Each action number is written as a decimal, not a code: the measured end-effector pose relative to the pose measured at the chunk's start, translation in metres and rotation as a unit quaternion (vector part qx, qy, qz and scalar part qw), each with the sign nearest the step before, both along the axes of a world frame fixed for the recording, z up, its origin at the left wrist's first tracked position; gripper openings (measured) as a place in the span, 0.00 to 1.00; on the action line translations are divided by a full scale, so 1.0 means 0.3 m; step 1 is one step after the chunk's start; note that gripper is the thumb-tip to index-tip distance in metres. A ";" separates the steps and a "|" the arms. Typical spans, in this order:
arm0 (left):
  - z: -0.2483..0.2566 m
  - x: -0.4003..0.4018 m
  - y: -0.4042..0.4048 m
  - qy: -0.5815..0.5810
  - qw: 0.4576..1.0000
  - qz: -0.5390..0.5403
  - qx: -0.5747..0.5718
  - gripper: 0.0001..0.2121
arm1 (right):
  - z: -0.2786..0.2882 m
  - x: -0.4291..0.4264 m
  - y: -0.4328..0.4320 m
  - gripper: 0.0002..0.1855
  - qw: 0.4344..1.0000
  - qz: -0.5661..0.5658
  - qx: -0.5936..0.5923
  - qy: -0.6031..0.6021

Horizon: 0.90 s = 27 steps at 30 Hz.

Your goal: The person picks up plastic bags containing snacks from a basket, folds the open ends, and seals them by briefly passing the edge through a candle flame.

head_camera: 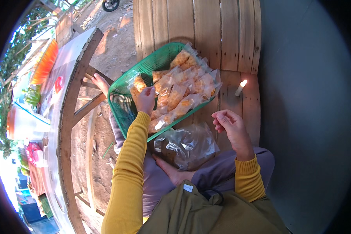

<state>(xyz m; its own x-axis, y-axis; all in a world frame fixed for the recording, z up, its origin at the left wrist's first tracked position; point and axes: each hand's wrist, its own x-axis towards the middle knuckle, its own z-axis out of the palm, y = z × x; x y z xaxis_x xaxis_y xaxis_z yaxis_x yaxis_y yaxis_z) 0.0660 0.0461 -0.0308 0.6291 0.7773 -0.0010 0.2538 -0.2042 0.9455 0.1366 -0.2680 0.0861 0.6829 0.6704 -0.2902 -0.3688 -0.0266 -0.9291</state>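
A green plastic basket (161, 57) stands at a slant on the wooden planks before me. Clear plastic bags of orange-yellow snacks (175, 96) fill its right side, several of them overlapping. My left hand (146, 101) reaches into the basket, its fingers drawn together beside a snack bag (139, 83) at the left; whether it grips that bag is hidden. To the right of the basket my right hand (229, 124) hovers with curled fingers, and nothing shows in it. A lit white candle (240, 88) stands on the planks beyond that hand.
A crumpled clear plastic bag (190, 146) lies between the basket and my crossed legs. The wooden bench (207, 26) runs along a grey wall (304, 117). At left stands a wooden-edged table (68, 117) bearing a plastic tub (29, 122), above a dirt floor (101, 163).
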 end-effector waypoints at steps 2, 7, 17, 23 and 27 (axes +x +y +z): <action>-0.006 0.018 0.011 -0.029 0.999 -0.019 -0.042 0.12 | 0.008 -0.011 0.008 0.11 1.000 0.005 -0.006 0.001; 0.011 0.088 0.030 0.017 0.993 -0.053 -0.108 0.13 | -0.007 -0.002 0.001 0.11 1.000 0.002 -0.008 0.008; 0.173 -0.026 -0.017 -0.107 0.978 -0.041 -0.176 0.05 | -0.004 -0.019 -0.008 0.10 1.000 0.010 0.009 -0.001; 0.426 -0.167 -0.125 -0.306 0.941 -0.058 -0.134 0.03 | 0.017 -0.077 0.022 0.11 0.994 0.038 0.070 -0.079; 0.606 -0.238 -0.259 -0.325 0.945 -0.031 -0.033 0.05 | 0.074 -0.170 0.101 0.15 0.954 0.005 0.132 -0.269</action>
